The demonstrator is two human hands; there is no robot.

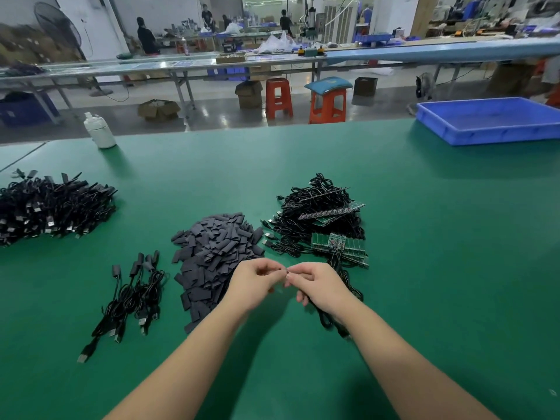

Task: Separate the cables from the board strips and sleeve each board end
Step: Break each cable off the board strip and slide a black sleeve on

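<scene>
Both hands meet low over the green table, a little below the middle of the view. The left hand has its fingers curled and its fingertips pinched narrow on something small; what it holds is too small to make out. The right hand faces it, thumb and forefinger in a tight grip on the end of a black cable, which runs under the palm and trails off toward 5 o'clock beside the forearm. The two sets of fingertips nearly touch.

At 1 o'clock from the hands lies a tangled heap of black cables with green board strips among it and at its near edge; a few wires lead from the nearest strip down toward the right hand. At 11 o'clock, just beside the left hand, is a loose pile of dark grey sleeves. At 9 o'clock a small bunch of finished cables lies with sleeved ends pointing away from the person. Far off at 10 o'clock sits a large stack of black cables. A white bottle stands at the table's far edge at 11 o'clock, and a blue tray rests at 2 o'clock
</scene>
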